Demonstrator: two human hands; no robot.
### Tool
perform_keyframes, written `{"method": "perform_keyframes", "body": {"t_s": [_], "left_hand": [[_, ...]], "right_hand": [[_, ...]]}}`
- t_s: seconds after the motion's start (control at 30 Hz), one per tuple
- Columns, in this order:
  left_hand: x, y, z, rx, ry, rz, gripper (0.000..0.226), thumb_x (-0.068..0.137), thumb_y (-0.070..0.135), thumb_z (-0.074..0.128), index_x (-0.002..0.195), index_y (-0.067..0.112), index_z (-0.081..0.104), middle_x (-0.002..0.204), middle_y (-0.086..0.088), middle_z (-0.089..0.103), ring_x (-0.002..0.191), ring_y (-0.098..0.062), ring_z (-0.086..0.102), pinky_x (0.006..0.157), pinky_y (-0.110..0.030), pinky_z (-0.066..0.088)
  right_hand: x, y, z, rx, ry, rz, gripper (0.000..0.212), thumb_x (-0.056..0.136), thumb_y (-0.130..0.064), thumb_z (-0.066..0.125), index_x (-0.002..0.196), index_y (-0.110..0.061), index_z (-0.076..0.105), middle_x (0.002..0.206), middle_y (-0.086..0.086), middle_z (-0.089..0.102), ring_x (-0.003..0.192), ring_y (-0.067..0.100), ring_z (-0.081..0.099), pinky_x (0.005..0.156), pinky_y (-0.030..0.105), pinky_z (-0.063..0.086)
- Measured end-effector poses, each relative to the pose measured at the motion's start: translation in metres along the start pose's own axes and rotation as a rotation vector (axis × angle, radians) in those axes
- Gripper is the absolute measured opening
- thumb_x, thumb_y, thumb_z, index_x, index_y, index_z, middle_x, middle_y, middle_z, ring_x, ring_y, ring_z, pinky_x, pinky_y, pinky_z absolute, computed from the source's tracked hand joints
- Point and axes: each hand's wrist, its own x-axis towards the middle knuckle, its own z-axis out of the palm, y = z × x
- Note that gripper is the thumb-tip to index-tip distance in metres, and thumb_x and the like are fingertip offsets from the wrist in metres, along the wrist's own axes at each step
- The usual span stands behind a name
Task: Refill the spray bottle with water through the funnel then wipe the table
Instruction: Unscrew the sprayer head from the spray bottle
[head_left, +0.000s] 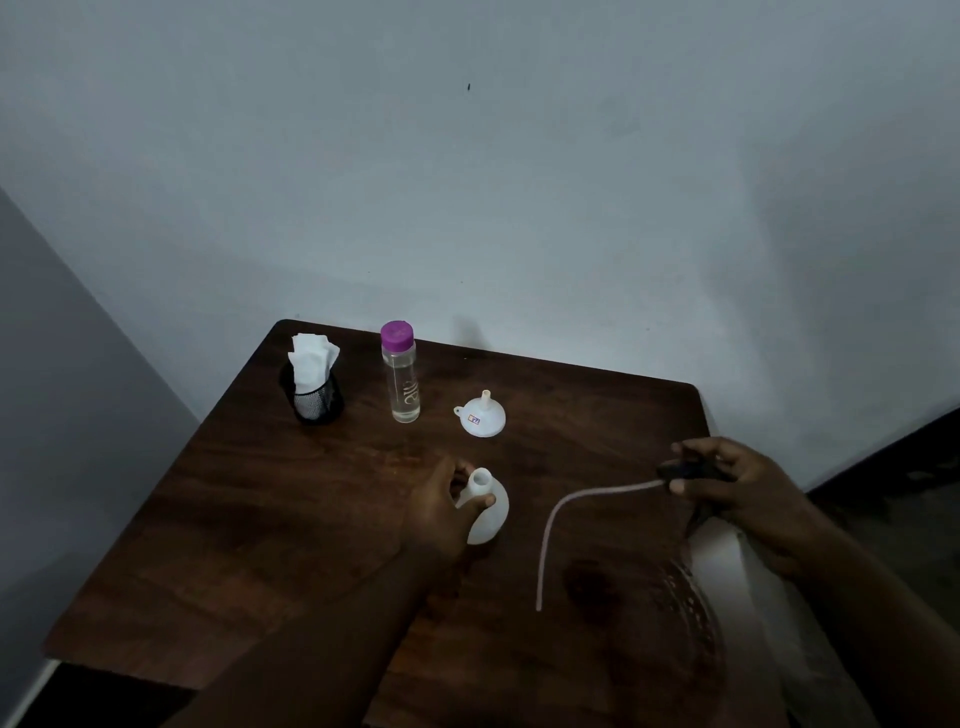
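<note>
My left hand (441, 512) is gripping the uncapped white plastic spray bottle (488, 512) by its neck, mid-table. My right hand (732, 486) is pinching the black spray head (685, 472) with its pale dip tube (571, 506), held clear near the dark wooden table (260, 519)'s right edge. Next, I judge, I'm needing the inverted white funnel (480, 418), lying in open room behind.

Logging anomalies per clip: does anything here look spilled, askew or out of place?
Nothing clearly wrong. The funnel rests upside down, spout up; the spray head is off the spray bottle, held in the right hand, its tube dangling. Both fit the refill.
</note>
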Motion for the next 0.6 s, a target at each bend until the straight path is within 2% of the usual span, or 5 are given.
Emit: {"method": "perform_keyframes", "body": {"t_s": [0.1, 0.3, 0.47, 0.53, 0.6], "left_hand": [[0.0, -0.001, 0.0, -0.001, -0.007, -0.002, 0.032, 0.078, 0.031, 0.085, 0.097, 0.036, 0.061, 0.098, 0.016, 0.069, 0.096, -0.001, 0.065, 0.085, -0.032, 0.057], [0.002, 0.002, 0.002, -0.002, -0.006, -0.044, 0.032, 0.078, 0.026, 0.087, 0.098, 0.031, 0.063, 0.099, 0.012, 0.071, 0.097, -0.004, 0.067, 0.088, -0.03, 0.056], [0.002, 0.004, 0.003, 0.021, -0.009, -0.09, 0.033, 0.077, 0.026, 0.087, 0.097, 0.034, 0.063, 0.098, 0.015, 0.071, 0.096, -0.001, 0.066, 0.084, -0.024, 0.054], [0.002, 0.004, 0.002, 0.008, -0.012, -0.11, 0.034, 0.077, 0.025, 0.088, 0.098, 0.034, 0.063, 0.1, 0.014, 0.071, 0.097, -0.001, 0.067, 0.086, -0.027, 0.056], [0.002, 0.002, 0.002, -0.007, -0.012, -0.115, 0.034, 0.076, 0.025, 0.088, 0.099, 0.034, 0.064, 0.101, 0.014, 0.072, 0.098, -0.003, 0.068, 0.088, -0.031, 0.058]], "right_hand": [[0.025, 0.026, 0.011, -0.075, -0.159, 0.091, 0.053, 0.068, 0.003, 0.083, 0.116, -0.012, 0.068, 0.115, 0.004, 0.073, 0.099, 0.015, 0.071, 0.08, 0.027, 0.056], [0.084, 0.059, 0.032, -0.238, -0.429, 0.152, 0.05, 0.072, -0.004, 0.085, 0.119, -0.014, 0.068, 0.12, -0.001, 0.071, 0.115, 0.017, 0.065, 0.105, 0.035, 0.049], [0.132, 0.085, 0.045, -0.337, -0.579, 0.201, 0.047, 0.08, -0.004, 0.079, 0.124, -0.014, 0.067, 0.122, 0.003, 0.071, 0.113, 0.02, 0.066, 0.099, 0.039, 0.053], [0.147, 0.095, 0.047, -0.39, -0.612, 0.226, 0.045, 0.082, 0.0, 0.076, 0.123, -0.016, 0.068, 0.119, 0.003, 0.072, 0.11, 0.022, 0.068, 0.097, 0.042, 0.053], [0.159, 0.1, 0.051, -0.456, -0.643, 0.227, 0.042, 0.083, 0.004, 0.074, 0.118, -0.019, 0.07, 0.115, 0.002, 0.074, 0.105, 0.02, 0.068, 0.093, 0.035, 0.055]]}}
